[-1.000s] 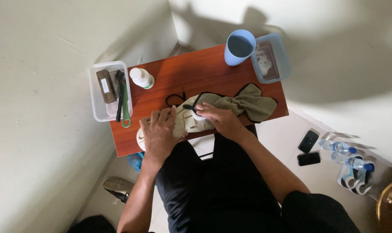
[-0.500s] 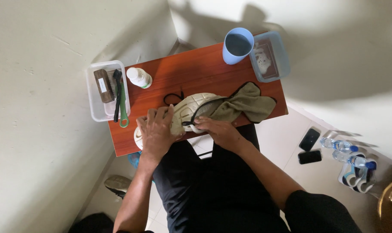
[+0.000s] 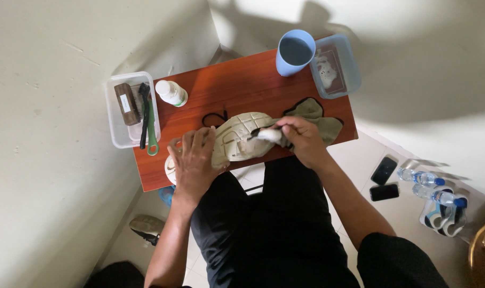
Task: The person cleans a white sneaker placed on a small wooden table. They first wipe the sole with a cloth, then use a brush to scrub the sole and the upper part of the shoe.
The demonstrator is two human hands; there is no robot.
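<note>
- Head view: lay sole-up on a small reddish-brown table (image 3: 242,85), a pale shoe (image 3: 237,141), directly beneath and between both hands.
- Ran roughly left to right across the table, tilted slightly; one end tucked under the left hand (image 3: 194,162), the other reaching toward the right hand (image 3: 301,140). Which end was toe and which heel could not be told.
- Pressed down flat on the near-left end of the shoe, fingers spread apart over the sole, steadying rather than pinching.
- Closed around a small brush or cloth-like piece with a white part (image 3: 268,134), fingers curled together on it, tip touching the sole just left of the knuckles.
- Spread under and beyond the right hand, an olive-grey cloth (image 3: 320,120), partly covered by the fingers.
- Just past the left fingertips, a black lace (image 3: 213,117) curled on the wood.
- Farther out from the left hand, a white bottle (image 3: 171,92) standing upright.
- Well left of the left hand, a clear plastic box (image 3: 117,133) holding a brown block-like brush, a dark brush and a green-handled tool.
- Well beyond the right hand, at the far edge, a blue cup (image 3: 295,53) of dark water, touching or just beside a clear tray (image 3: 349,69).
- On the floor right of the right forearm, two dark phones (image 3: 384,178) and plastic water bottles (image 3: 426,186) near them.
</note>
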